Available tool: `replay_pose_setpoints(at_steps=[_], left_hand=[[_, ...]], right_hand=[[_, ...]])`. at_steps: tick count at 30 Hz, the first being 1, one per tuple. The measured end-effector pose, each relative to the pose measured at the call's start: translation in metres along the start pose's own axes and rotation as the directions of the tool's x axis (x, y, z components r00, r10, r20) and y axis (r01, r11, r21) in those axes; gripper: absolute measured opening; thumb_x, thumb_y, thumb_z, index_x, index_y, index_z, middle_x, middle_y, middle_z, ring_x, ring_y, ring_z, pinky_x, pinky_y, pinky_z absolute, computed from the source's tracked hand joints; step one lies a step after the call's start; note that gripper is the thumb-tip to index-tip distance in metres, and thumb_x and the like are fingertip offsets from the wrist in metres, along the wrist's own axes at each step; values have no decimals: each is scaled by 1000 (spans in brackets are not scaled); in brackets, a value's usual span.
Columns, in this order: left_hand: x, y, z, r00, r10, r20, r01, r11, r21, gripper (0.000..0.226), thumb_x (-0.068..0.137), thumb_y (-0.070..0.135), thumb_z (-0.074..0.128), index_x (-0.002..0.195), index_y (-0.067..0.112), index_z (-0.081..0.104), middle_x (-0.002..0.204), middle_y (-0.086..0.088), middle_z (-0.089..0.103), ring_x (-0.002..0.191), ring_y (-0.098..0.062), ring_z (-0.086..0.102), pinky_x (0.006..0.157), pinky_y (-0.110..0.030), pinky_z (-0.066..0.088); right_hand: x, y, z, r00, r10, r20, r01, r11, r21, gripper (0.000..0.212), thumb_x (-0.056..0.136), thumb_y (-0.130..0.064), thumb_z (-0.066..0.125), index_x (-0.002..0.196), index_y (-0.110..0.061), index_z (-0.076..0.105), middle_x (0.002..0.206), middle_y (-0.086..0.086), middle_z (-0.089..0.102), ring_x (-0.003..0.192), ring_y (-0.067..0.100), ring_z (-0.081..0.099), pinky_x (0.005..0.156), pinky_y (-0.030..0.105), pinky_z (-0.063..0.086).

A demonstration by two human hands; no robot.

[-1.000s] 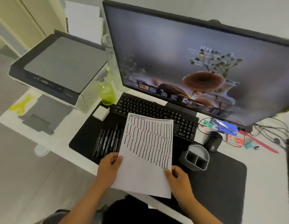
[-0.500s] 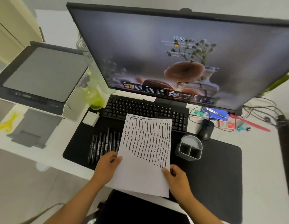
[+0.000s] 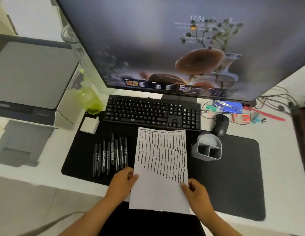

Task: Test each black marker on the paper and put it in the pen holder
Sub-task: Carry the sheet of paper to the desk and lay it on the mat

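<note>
Head view is showing the left hand (image 3: 121, 183) pinching the left edge of the paper (image 3: 161, 169) while the right hand (image 3: 196, 195) is gripping its right edge, both clenched on the sheet near the front edge of the tabletop (image 3: 283, 167). Wavy black test lines are already filling most of the sheet, which is overhanging the front edge toward the person. Black markers (image 3: 110, 154) are lying in a row on the black mat (image 3: 233, 181), just left of the paper, none yet in the grey pen holder (image 3: 208, 148) standing to the right, near the mouse (image 3: 220, 124). To my eye, the left hand is crowding the marker ends, so a careless shift of the sheet could scatter them or roll one off the front edge. Behind, the keyboard (image 3: 151, 112) is blocking any push of the paper farther back.
</note>
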State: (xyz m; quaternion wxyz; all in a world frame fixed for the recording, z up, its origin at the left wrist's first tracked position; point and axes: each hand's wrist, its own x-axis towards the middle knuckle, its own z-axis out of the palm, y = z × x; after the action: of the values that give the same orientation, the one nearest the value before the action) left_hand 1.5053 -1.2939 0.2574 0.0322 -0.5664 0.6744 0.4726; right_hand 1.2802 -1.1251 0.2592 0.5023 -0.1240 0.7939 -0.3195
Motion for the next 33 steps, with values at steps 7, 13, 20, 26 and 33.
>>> replay_pose_setpoints(at_steps=[7, 13, 20, 26, 33], left_hand=[[1, -6, -1, 999, 45, 18, -47, 985, 163, 14, 91, 38, 60, 86, 26, 57, 71, 5, 64, 65, -6, 61, 65, -31, 55], [-1, -4, -7, 994, 106, -6, -97, 928, 359, 20, 93, 42, 54, 103, 25, 53, 86, 8, 62, 72, -6, 60, 69, -31, 55], [-3, -10, -6, 914, 405, 29, -371, 802, 468, 31, 93, 34, 58, 121, 20, 59, 112, 5, 60, 99, -10, 58, 84, -28, 53], [19, -17, -7, 755, 647, 106, -547, 531, 647, 39, 89, 42, 45, 115, 20, 65, 121, 2, 61, 111, -16, 56, 94, -37, 42], [46, -35, -5, 702, 697, 147, -611, 483, 628, 32, 90, 40, 53, 115, 23, 62, 123, 4, 56, 116, -15, 50, 101, -38, 29]], right_hand=[[-1, 8, 16, 998, 21, -56, -24, 998, -59, 6, 100, -19, 61, 102, -15, 64, 102, 0, 72, 86, 13, 69, 61, 14, 51], [9, 9, 19, 994, -47, -101, 24, 978, -209, 16, 99, -22, 62, 112, -13, 63, 105, 4, 71, 84, 12, 66, 71, 21, 54], [4, 0, 11, 945, -281, -165, 73, 675, -734, 30, 93, -58, 54, 89, -28, 53, 77, -14, 57, 53, 2, 50, 46, 13, 33], [23, 8, 13, 798, -598, -70, 332, 534, -777, 35, 84, -28, 77, 114, -12, 69, 111, 6, 69, 97, 26, 65, 83, 41, 56], [49, 26, 21, 686, -728, -7, 444, 426, -788, 38, 87, -41, 56, 116, -19, 69, 124, 3, 65, 112, 25, 56, 97, 45, 44]])
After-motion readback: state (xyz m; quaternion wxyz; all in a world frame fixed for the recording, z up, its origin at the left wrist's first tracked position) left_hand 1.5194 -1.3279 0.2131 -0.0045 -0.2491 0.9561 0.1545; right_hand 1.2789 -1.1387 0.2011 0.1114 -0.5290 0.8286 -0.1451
